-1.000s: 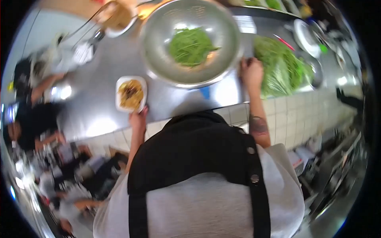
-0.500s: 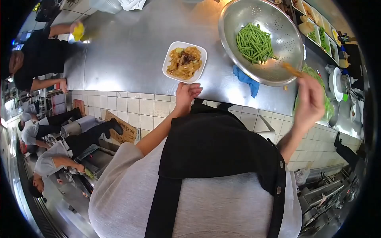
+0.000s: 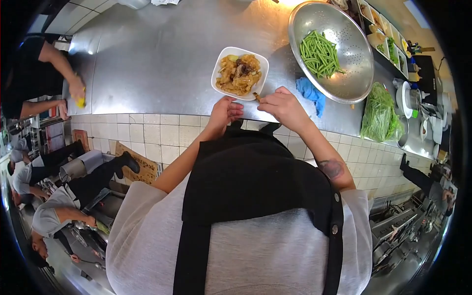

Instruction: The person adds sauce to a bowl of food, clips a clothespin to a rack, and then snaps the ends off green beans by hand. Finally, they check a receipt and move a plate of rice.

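A square white bowl (image 3: 215,84) of brown-sauced food (image 3: 239,73) with dark bits on top stands near the front edge of the steel counter. My right hand (image 3: 284,109) is closed on a short, brown, stick-like thing (image 3: 256,96), whose tip is at the bowl's lower right corner. Its exact kind is too small to tell. Just below the bowl, at the counter edge, my left hand (image 3: 226,115) has loosely curled, parted fingers with nothing visible in them. A blue cloth (image 3: 310,93) lies right of my right hand, partly under a steel colander (image 3: 359,61) holding green beans (image 3: 319,53).
Bagged leafy greens (image 3: 381,115) lie on the counter at right. Trays of ingredients (image 3: 391,46) line the back right. At the left end, a co-worker's hand (image 3: 76,88) presses a yellow cloth (image 3: 81,101) on the counter (image 3: 142,59). Other people work behind at left.
My right hand has come left from beside the colander to the bowl's corner, still with the brown thing. My left fingers have curled more. The co-worker's yellow cloth moved toward the counter's front edge.
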Action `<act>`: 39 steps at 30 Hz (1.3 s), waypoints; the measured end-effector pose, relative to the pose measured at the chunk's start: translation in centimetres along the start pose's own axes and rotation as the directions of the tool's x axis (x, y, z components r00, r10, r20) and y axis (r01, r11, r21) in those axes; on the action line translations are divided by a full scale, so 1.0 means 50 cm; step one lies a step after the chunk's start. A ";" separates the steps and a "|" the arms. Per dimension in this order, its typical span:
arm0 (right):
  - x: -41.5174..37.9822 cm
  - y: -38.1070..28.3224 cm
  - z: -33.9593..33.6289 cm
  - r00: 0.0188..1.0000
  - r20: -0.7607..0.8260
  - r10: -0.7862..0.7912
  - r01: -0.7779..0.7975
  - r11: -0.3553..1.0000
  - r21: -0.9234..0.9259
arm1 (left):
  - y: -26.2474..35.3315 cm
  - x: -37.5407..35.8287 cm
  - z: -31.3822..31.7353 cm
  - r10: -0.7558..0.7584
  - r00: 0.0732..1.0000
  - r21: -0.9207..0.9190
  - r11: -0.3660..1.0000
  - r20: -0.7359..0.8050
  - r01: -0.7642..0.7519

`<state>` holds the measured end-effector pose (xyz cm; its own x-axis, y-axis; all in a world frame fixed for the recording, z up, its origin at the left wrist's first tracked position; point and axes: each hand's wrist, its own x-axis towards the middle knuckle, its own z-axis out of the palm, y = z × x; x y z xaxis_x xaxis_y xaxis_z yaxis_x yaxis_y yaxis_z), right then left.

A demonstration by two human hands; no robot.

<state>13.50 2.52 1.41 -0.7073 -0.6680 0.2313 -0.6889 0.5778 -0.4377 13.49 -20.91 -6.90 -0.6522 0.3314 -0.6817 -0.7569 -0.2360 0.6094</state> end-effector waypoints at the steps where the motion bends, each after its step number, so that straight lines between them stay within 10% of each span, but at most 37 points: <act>1: 0.004 0.000 0.000 1.000 0.002 0.000 0.000 1.000 -0.003 | 0.002 0.011 -0.011 0.056 0.996 0.003 0.998 -0.066 -0.056; 4: 0.017 0.001 -0.010 0.993 -0.092 0.078 -0.074 0.996 0.042 | 0.028 0.041 -0.042 0.167 0.968 0.022 0.986 -0.185 -0.166; 12: -0.061 -0.026 -0.084 0.808 -0.341 0.481 -0.429 0.876 0.219 | 0.095 0.069 -0.078 0.187 0.977 0.286 0.935 0.101 -0.208; 24: -0.216 0.064 -0.234 0.411 -0.695 0.589 -0.633 0.734 0.248 | 0.103 0.029 -0.036 0.439 0.860 0.284 0.886 -0.260 -0.366; 36: -0.167 0.301 -0.369 0.589 -0.591 0.551 -0.446 0.831 0.331 | 0.095 0.011 0.265 0.619 0.493 0.212 0.728 -0.611 -0.652; 39: -0.133 0.290 -0.372 0.771 -0.461 0.439 -0.357 0.898 0.257 | 0.057 -0.001 0.302 0.555 0.448 0.133 0.719 -0.701 -0.682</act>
<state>5.30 24.06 9.69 -0.9210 -0.0458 0.3868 -0.3252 0.6369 -0.6990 11.98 -7.82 1.01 -0.7407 -0.6231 -0.2511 -0.0941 -0.2739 0.9572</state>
